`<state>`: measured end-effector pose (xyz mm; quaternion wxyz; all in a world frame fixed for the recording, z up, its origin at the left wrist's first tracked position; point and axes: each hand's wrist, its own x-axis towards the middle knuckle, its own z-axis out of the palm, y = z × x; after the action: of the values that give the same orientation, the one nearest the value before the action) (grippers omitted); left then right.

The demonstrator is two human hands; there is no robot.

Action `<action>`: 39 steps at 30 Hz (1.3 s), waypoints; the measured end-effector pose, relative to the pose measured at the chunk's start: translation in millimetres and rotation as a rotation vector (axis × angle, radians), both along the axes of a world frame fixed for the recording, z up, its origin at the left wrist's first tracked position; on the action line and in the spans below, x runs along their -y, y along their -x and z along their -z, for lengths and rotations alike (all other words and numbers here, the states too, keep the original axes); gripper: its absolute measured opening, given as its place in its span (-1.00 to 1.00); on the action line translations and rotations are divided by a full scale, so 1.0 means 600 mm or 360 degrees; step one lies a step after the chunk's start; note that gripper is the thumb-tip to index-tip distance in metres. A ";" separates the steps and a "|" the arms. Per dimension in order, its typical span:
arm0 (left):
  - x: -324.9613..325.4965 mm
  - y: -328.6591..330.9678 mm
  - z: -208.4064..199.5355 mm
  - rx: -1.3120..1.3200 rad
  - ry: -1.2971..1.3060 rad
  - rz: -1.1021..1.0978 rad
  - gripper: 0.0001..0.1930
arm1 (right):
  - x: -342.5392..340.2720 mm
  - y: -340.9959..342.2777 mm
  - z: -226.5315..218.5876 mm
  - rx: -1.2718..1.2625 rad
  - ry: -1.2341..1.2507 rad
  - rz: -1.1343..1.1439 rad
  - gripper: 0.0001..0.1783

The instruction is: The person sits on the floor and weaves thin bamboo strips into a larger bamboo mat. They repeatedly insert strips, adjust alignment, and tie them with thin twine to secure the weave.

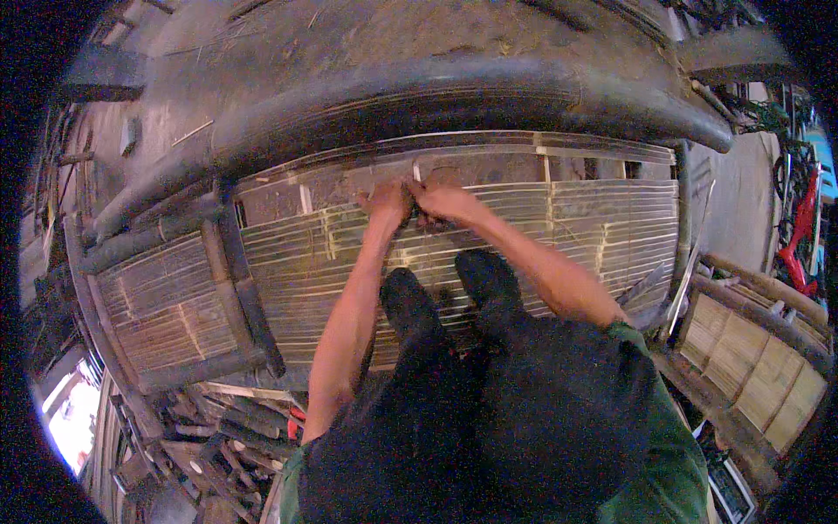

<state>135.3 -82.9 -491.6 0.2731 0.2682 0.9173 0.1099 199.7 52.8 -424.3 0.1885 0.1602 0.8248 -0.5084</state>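
Note:
My left hand and my right hand meet at the far edge of a slatted bamboo panel. Their fingers are closed and pressed together around a short pale bamboo strip, which sticks up between them; the grip itself is partly hidden. Thin slats run side to side across the panel, bound by pale cross strips. Beyond my hands an open gap separates these slats from a far slat. Both of my dark-clad feet rest on the panel just below my hands.
A thick dark bamboo pole lies along the panel's far side. Dark uprights frame a smaller slatted panel at left. Cut poles are heaped at lower left. Another bamboo piece with wide slats stands at right.

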 end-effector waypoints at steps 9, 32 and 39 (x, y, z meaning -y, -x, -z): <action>-0.030 -0.015 0.002 -0.0131 -0.0382 -0.0315 -0.72 | -0.015 -0.006 0.062 0.0561 0.0990 0.0511 -0.48; -0.008 -0.034 -0.150 -0.0084 -0.1116 -0.0487 -0.81 | -0.065 -0.132 -0.169 -0.1061 -0.0497 0.0015 -0.75; -0.006 -0.036 -0.135 -0.0123 -0.1008 -0.0324 -0.79 | -0.116 -0.162 -0.361 0.0094 -0.0049 -0.0460 -0.71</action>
<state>157.0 -79.4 -410.6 0.1288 0.2507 0.8693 0.4061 297.1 122.1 -207.7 0.2813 0.0575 0.8411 -0.4583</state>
